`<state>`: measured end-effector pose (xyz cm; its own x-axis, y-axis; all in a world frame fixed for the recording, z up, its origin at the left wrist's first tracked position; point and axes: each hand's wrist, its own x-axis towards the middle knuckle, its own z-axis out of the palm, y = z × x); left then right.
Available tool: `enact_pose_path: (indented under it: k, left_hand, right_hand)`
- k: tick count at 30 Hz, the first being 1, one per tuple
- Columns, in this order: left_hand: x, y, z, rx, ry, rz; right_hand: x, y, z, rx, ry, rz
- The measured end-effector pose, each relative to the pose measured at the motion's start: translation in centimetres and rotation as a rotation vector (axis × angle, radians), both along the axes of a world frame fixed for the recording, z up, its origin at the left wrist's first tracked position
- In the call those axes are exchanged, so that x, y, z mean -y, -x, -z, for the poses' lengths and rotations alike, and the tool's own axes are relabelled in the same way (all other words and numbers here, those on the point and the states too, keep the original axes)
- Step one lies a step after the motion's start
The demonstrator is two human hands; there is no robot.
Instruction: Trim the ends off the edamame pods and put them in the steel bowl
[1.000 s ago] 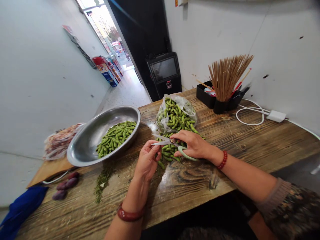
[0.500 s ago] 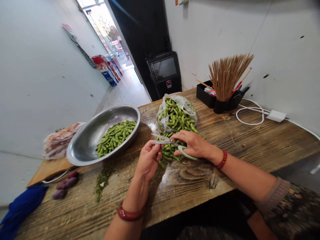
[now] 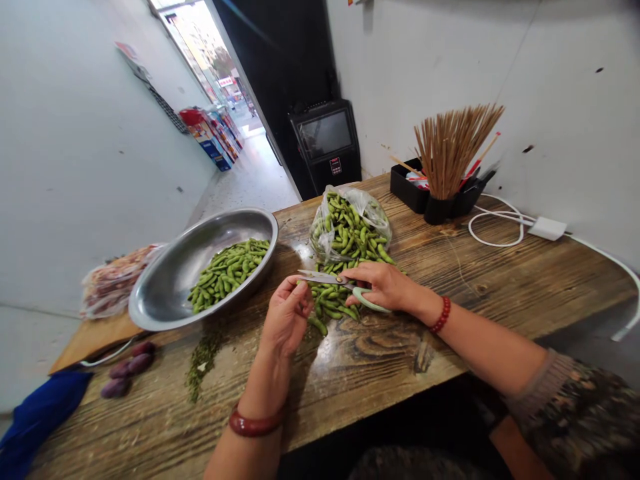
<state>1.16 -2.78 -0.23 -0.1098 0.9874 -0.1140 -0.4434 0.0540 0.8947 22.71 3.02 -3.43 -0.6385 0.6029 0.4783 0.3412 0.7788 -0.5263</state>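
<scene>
Take the scissors as the centre of the clock, with twelve pointing away from you. Your right grip (image 3: pixel 384 285) is curled around the scissors with silver metal blades and pale-green handles (image 3: pixel 327 278), whose blades are slightly parted and point toward nine. At the blade tips, your left grip (image 3: pixel 286 317) pinches a small green piece (image 3: pixel 300 283) between thumb and fingertips; most of it is hidden, so you cannot tell its shape.

Under the blades, reaching toward six, loose green bean pods (image 3: pixel 331 307) lie on the brown wood-grain counter (image 3: pixel 380 367). Between twelve and one, just beyond them, sits an open clear plastic bag (image 3: pixel 375 208) full of the same pods. At nine is a wide silver metal bowl (image 3: pixel 163 283), tilted, with more pods inside. At eight lie dark-green scraps (image 3: pixel 203 363) and, farther out, oval purple items (image 3: pixel 129 369). Between one and two, thin brown wooden sticks (image 3: pixel 450 150) stand in a black holder (image 3: pixel 440 210).
</scene>
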Motion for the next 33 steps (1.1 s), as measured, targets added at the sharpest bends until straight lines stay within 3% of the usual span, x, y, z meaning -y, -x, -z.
enact_pose_path:
  k: [5, 11, 13, 18, 21, 25, 29, 33]
  left_hand:
    - [-0.3, 1.1, -0.6, 0.017, 0.012, -0.054]
    - [-0.4, 2.1, -1.1, -0.019, 0.068, 0.012]
    - [-0.5, 1.9, -0.6, -0.172, 0.07, 0.019]
    - [-1.5, 1.2, 1.6, -0.833, -0.09, -0.119]
    - [-2.1, 0.9, 2.8, -1.024, -0.205, -0.097]
    - [-2.1, 0.5, 3.1, -1.023, -0.229, -0.005]
    - [-1.7, 0.5, 2.3, -0.968, -0.223, -0.003]
    - [-1.1, 1.0, 1.1, -0.74, -0.128, -0.055]
  right_hand:
    - [-0.1, -0.2, 0.0, -0.021, 0.021, 0.037]
    - [-0.3, -0.3, 0.0, -0.046, 0.014, 0.074]
    - [-0.3, -0.3, 0.0, -0.048, 0.019, 0.077]
    - [-0.2, -0.2, 0.0, -0.023, 0.001, 0.09]
    - [-0.2, -0.1, 0.0, -0.012, -0.01, 0.086]
    - [-0.2, -0.1, 0.2, -0.008, -0.008, 0.076]
    - [-0.3, -0.1, 0.3, -0.017, -0.008, 0.087]
    - [-0.5, 0.0, 0.2, -0.072, 0.028, 0.111]
